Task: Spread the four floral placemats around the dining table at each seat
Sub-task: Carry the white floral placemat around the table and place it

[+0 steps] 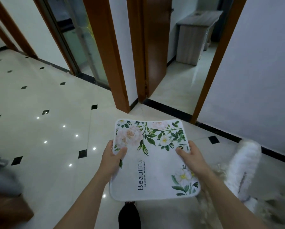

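A white floral placemat (155,164) with green leaves, pale flowers and the word "Beautiful" is held flat in the air over the tiled floor. My left hand (112,158) grips its left edge, thumb on top. My right hand (190,157) grips its right edge, thumb on top as well. Whether more mats lie stacked beneath the top one cannot be told. The dining table is hard to make out; a pale blurred surface (270,204) at the lower right may be part of it.
Glossy cream floor tiles (47,129) with black diamonds stretch to the left. Brown door frames (122,80) and an open doorway (179,76) stand ahead. A white fluffy object (244,164) sits at the right. A brown furniture corner (4,210) is lower left; my dark shoe (129,215) is below.
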### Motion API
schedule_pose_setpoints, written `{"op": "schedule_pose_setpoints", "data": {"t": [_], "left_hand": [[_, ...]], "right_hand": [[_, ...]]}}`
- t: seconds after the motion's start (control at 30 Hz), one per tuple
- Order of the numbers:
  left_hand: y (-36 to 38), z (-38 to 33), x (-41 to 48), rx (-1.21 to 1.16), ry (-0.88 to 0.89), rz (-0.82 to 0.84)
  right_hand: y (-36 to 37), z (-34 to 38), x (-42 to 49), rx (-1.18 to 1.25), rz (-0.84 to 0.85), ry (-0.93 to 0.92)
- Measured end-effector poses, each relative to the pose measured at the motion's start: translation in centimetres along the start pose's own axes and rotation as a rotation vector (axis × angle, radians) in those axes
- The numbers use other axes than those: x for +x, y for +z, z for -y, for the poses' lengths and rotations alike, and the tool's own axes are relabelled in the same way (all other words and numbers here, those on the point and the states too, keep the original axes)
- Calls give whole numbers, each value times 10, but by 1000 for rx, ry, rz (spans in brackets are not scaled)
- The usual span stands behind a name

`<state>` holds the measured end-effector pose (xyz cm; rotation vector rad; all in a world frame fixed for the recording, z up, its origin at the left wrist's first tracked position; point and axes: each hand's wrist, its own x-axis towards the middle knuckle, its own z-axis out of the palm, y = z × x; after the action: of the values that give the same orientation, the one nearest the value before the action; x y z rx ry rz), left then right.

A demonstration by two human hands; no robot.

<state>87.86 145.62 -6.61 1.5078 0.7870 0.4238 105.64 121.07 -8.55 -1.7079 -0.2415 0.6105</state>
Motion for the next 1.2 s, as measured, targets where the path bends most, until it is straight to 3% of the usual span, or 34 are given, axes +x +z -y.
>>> {"op": "schedule_pose_setpoints", "data": {"t": [0.33, 0.57, 0.9, 1.2], "left_hand": [[19, -34, 213, -59, -76, 253], [77, -58, 308, -45, -102, 458], [226, -95, 386, -30, -115, 724], [423, -128, 446, -4, -168, 875]], "right_hand": [[34, 46, 133, 53, -228, 75], [10, 60, 176, 111, -432, 130], [-79, 53, 223, 163, -686, 130], [-224, 39, 294, 352, -819, 136]]}}
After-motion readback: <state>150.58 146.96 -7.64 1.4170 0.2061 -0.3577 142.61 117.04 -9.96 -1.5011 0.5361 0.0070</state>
